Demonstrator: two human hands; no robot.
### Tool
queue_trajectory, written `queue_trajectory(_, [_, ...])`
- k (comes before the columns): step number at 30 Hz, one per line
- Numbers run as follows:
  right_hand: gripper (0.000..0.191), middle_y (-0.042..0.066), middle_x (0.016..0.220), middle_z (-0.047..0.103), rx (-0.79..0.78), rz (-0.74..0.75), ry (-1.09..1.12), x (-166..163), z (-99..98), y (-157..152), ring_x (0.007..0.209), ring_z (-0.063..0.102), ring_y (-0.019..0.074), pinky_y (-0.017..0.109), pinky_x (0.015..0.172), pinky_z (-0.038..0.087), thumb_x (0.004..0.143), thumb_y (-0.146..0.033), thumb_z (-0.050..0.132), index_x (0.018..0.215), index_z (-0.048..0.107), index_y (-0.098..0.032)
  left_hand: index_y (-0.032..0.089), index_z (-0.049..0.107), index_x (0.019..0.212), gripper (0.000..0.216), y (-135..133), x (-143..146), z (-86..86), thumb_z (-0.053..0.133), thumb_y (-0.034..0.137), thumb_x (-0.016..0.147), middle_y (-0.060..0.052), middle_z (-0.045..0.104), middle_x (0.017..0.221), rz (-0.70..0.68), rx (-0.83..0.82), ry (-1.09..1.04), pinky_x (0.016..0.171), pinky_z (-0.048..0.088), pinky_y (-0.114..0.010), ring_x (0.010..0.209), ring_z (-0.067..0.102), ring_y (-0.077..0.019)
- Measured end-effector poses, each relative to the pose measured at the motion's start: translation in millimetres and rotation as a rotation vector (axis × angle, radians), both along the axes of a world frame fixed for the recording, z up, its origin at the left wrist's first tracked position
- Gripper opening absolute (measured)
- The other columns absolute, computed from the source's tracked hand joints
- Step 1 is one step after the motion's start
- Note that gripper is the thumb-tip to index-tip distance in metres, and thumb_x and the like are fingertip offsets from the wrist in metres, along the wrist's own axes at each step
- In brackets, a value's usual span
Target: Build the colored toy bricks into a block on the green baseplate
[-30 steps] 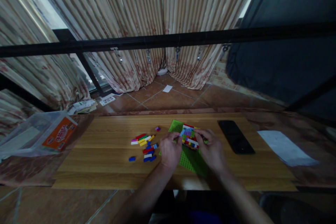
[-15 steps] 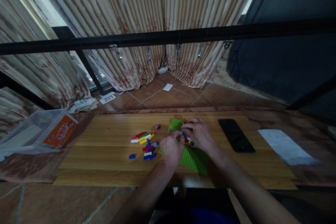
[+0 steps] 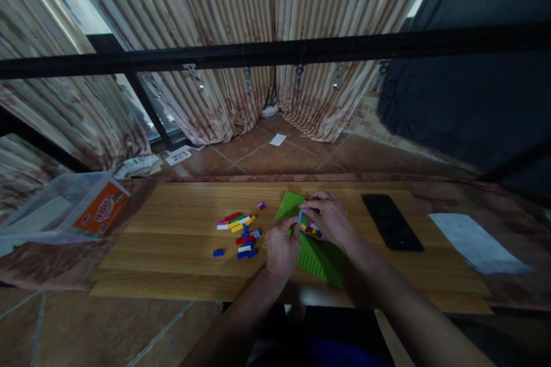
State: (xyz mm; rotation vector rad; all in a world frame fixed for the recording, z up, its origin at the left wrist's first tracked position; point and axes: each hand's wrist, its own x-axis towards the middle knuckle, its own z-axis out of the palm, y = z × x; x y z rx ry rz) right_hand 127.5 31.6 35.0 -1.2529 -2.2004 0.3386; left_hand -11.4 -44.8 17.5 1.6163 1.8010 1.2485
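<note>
A green studded baseplate [image 3: 321, 261] lies on the wooden table [image 3: 172, 252]. A block of stacked coloured bricks [image 3: 310, 228] stands on it. My right hand [image 3: 329, 217] lies over the top of that block, fingers curled down on it. My left hand [image 3: 282, 246] is closed at the block's left side, thumb and fingers against the bricks and the plate's edge. A loose pile of small bricks [image 3: 241, 232] in red, yellow, blue, white and green lies just left of my left hand.
A black phone [image 3: 391, 229] lies flat right of the baseplate. Farther right sits a white sheet [image 3: 477, 246]. At the far left stands a clear plastic box with an orange label [image 3: 73, 212]. A black bar [image 3: 275, 54] crosses the view above; curtains hang behind.
My right hand moved from the block's right side up and over its top. The left hand stayed at the block's left edge. The view shifted slightly.
</note>
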Motion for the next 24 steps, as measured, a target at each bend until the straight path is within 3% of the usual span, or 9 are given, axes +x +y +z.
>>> queue_trajectory(8, [0.017,0.005,0.092,0.069,-0.023,0.014,0.049,3.1,-4.2,2.7,0.091,0.062,0.0210,0.037,0.085,0.047,0.085,-0.023,0.062,0.086,0.078,-0.028,0.023,0.073,0.095,0.021,1.0,0.0,-2.7,0.060,0.012,0.084,-0.003,0.076,0.092,-0.052,0.084,0.206,0.084,0.056,-0.032,0.087,0.070,-0.0171])
queue_trajectory(24, [0.017,0.007,0.089,0.069,0.006,0.027,0.014,-1.0,-5.6,5.3,0.087,0.062,0.0235,0.040,0.084,0.047,0.083,-0.020,0.061,0.078,0.077,-0.025,0.021,0.071,0.097,0.021,2.3,0.3,-14.6,0.055,0.013,0.086,-0.003,0.075,0.092,-0.072,0.132,0.265,0.085,0.055,-0.034,0.088,0.067,-0.0171])
